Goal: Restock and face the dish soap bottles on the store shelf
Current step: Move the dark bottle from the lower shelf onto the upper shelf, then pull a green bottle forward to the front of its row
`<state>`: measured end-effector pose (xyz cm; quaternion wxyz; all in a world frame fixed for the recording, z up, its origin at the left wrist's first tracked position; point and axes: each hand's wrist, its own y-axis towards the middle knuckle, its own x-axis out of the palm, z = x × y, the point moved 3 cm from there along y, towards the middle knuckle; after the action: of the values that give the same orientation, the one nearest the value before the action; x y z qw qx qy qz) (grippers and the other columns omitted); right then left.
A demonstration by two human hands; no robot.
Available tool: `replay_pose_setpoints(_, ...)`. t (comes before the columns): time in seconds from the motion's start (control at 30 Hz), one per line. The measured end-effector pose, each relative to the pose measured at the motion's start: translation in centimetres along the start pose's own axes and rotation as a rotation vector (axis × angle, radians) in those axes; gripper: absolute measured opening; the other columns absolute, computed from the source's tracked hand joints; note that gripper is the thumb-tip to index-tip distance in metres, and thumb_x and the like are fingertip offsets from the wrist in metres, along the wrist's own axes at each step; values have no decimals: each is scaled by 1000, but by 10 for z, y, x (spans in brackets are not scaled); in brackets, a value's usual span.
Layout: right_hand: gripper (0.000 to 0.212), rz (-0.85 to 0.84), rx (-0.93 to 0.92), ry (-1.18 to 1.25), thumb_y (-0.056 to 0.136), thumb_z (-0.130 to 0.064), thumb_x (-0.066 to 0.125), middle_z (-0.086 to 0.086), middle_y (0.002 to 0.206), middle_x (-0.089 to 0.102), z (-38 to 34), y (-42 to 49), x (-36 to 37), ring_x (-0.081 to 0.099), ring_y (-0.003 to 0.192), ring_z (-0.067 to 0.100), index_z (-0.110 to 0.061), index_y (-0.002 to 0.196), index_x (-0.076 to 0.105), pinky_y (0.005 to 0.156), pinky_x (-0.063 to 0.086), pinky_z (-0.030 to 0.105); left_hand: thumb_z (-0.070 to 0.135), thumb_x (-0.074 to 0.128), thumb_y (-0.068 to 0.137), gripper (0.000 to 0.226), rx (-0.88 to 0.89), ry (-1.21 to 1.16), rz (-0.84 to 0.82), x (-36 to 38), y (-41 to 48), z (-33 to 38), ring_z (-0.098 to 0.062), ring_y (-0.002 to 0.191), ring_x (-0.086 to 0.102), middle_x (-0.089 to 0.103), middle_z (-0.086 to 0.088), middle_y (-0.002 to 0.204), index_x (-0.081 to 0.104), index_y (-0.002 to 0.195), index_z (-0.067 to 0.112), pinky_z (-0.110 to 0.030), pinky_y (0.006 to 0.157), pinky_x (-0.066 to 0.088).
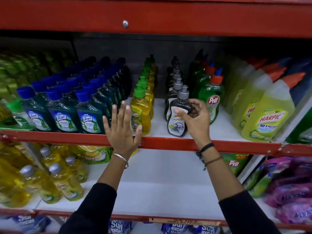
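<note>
On the middle shelf (pixel 157 142) a row of dark dish soap bottles with grey caps runs back from the front edge. My right hand (pixel 194 119) grips the front dark bottle (pixel 177 122) around its shoulder, thumb across the white label. To its left stands a row of yellow dish soap bottles (pixel 141 115) with green caps. My left hand (pixel 122 129) is spread flat, fingers apart, just left of the front yellow bottle, its thumb touching the bottle's base. It holds nothing.
Blue-capped green Lizol bottles (pixel 63 119) fill the shelf's left side. Green Pril bottles (pixel 211 100) and large yellow Harpic bottles (pixel 268 119) stand on the right. The lower shelf (pixel 162 183) holds yellow bottles at left and pouches at right. A red shelf beam (pixel 152 16) hangs overhead.
</note>
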<state>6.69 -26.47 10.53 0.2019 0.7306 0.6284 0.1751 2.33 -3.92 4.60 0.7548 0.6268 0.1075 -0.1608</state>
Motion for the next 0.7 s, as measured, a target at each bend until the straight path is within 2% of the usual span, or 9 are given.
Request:
replay_pose_setpoints(0.1, 53, -34, 3, -33, 63, -23, 85, 7, 105, 68, 4, 4, 2, 68, 91, 18, -16, 106, 55, 78, 55, 31, 56, 28, 94, 68, 17, 13, 7, 1, 0, 0, -24, 148, 21, 33, -3, 156, 23, 151, 19, -51, 120, 7)
replay_pose_setpoints(0.2, 54, -49, -7, -69, 62, -26, 85, 0, 102, 67, 4, 2, 0, 68, 92, 16, -19, 106, 54, 81, 56, 34, 58, 30, 93, 71, 18, 15, 11, 1, 0, 0, -23, 148, 20, 29, -1, 157, 24, 151, 18, -51, 120, 7)
replay_pose_setpoints(0.33, 51, -138, 13, -99, 70, -15, 80, 2, 110, 64, 1, -3, -5, 64, 101, 15, -15, 114, 53, 92, 55, 36, 60, 31, 92, 73, 18, 35, -20, 1, -1, 2, -25, 148, 20, 28, -5, 158, 22, 151, 17, -53, 120, 7)
replay_pose_setpoints(0.43, 48, -170, -18, -136, 76, -14, 75, 1, 115, 63, -2, -8, -20, 63, 107, 18, -16, 118, 52, 95, 52, 31, 59, 31, 93, 75, 20, 18, -12, -2, -1, 6, -23, 150, 13, 16, -2, 162, 18, 152, 16, -53, 120, 3)
replay_pose_setpoints(0.53, 39, -75, -110, -170, 80, -20, 72, -4, 110, 64, -10, -18, -51, 63, 104, 10, -22, 114, 53, 91, 50, 20, 56, 32, 94, 74, 74, -45, 19, -7, -1, 25, -21, 151, 4, 1, 4, 163, 9, 154, 19, -52, 120, 0)
replay_pose_setpoints(0.63, 29, 141, -218, -155, 84, -15, 68, -2, 103, 66, -21, -27, -94, 64, 98, 12, -27, 107, 55, 88, 51, 25, 52, 32, 96, 70, 214, -81, 42, -7, -1, 57, -20, 151, 3, 1, 4, 164, 8, 154, 20, -50, 121, -1)
replay_pose_setpoints(0.7, 28, 321, -284, -161, 85, -12, 65, -3, 99, 65, -26, -27, -127, 63, 92, 14, -33, 101, 54, 86, 51, 30, 49, 33, 97, 67, 247, -103, 54, -5, 4, 76, -20, 151, 4, 2, 5, 164, 10, 154, 20, -49, 121, -1)
